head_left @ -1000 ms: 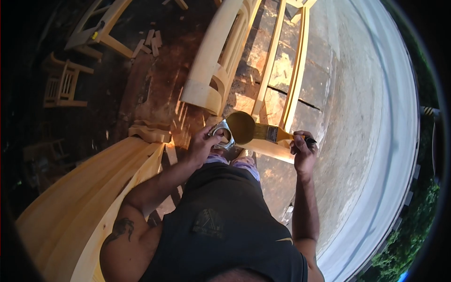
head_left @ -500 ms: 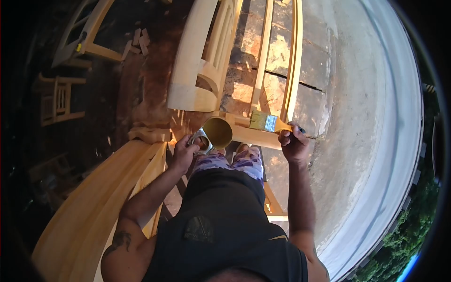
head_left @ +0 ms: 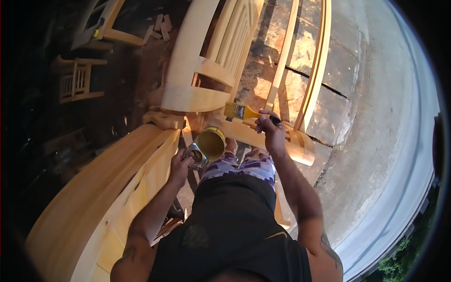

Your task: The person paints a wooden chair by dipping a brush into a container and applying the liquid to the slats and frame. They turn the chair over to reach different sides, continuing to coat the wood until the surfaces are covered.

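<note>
My left hand (head_left: 180,165) is closed around the handle of a round metal can (head_left: 210,144), whose open top shows a yellowish inside. My right hand (head_left: 271,129) grips a wide paintbrush (head_left: 249,113) with a yellow and black handle. The brush points left, its bristles at the lower end of a pale wooden bench (head_left: 196,97) with slats. Just below the brush runs a wooden crosspiece (head_left: 244,133). Whether the bristles touch the wood I cannot tell.
A large curved wooden piece (head_left: 103,183) lies at the lower left. Long rails (head_left: 314,70) stretch away at the upper right. A small slatted chair (head_left: 81,81) and wood offcuts (head_left: 162,27) are at the upper left. Concrete ground (head_left: 376,117) is on the right.
My right hand has moved left with the brush, which is now nearer the bench end. The can's opening sits slightly lower and further left. The view has shifted, showing more of the crosspiece's right end.
</note>
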`<state>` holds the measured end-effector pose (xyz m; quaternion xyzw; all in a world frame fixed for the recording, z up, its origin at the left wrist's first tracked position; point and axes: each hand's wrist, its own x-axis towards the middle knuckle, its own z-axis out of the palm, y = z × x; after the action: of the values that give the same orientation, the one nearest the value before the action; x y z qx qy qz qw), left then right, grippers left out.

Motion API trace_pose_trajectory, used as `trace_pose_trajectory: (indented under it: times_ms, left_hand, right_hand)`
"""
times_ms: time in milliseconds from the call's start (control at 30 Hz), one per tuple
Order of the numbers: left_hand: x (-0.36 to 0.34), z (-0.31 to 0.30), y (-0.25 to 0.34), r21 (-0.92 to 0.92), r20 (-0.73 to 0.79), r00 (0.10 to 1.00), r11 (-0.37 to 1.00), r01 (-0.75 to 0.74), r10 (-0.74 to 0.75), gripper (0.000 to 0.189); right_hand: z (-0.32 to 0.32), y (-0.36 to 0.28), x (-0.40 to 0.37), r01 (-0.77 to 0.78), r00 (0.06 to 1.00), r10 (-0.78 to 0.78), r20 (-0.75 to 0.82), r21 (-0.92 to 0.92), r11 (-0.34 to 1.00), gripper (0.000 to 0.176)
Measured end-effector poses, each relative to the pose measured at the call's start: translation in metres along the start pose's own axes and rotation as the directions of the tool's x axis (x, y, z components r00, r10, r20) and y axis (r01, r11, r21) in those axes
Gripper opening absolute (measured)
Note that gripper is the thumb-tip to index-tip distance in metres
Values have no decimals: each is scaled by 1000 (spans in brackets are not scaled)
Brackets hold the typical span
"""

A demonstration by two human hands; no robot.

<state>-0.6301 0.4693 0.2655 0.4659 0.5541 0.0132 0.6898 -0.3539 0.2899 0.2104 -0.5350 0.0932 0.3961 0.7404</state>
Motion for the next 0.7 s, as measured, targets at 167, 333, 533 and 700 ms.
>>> trace_pose_trajectory:
  times_ms: [167, 333, 533, 700]
  left_hand:
    - [-24, -7, -9, -14, -163, 986, 1000, 19, -21, 20]
    - [-33, -18, -19, -33, -186, 982, 999, 1, -7, 19]
    - [-26, -37, -19, -18, -118, 993, 1000, -18, 15, 18]
    - [-19, -50, -5, 52, -108, 992, 997, -55, 60, 21]
  right_hand:
    - [60, 33, 10, 159, 987, -156, 34, -259, 953, 24]
    - [104, 20, -11, 262, 964, -234, 128, -296, 918, 22]
    - [69, -20, -25, 217, 973, -224, -51, -123, 968, 19]
    - [22, 50, 19, 52, 983, -66, -169, -84, 995, 21]
